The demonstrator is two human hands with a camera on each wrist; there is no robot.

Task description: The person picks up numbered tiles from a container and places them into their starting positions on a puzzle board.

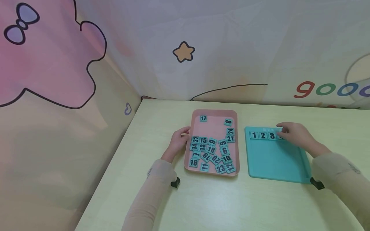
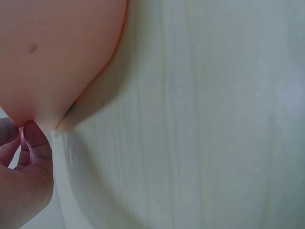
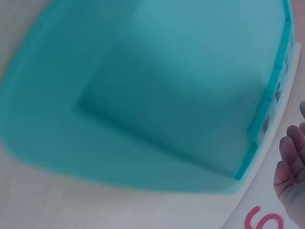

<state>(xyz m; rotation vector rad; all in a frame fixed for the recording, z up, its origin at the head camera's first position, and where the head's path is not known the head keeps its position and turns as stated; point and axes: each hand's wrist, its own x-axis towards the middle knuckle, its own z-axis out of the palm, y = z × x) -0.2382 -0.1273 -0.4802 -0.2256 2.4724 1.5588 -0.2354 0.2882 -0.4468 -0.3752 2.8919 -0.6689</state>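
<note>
A pink tray (image 1: 214, 126) holds several small teal number tiles, most of them bunched in its near half. My left hand (image 1: 177, 142) pinches the tray's left rim between thumb and fingers; the left wrist view shows the fingertips (image 2: 35, 136) at the pink edge. To the right lies a teal square board (image 1: 276, 160) with a raised border. Along its top edge sit tiles 1 (image 1: 254, 135), 2 (image 1: 263, 135) and 3 (image 1: 271, 136), and a fourth tile partly covered by my right hand (image 1: 297, 134). That hand's fingers bend loosely over the fourth tile.
Both trays lie on a pale wooden table (image 1: 208, 202), with a narrow gap between them. A printed cloth backdrop (image 1: 225, 64) rises behind the table's far edge and along its left side. Tile 17 (image 1: 203, 118) and tile 8 (image 1: 228, 122) lie apart at the pink tray's far end.
</note>
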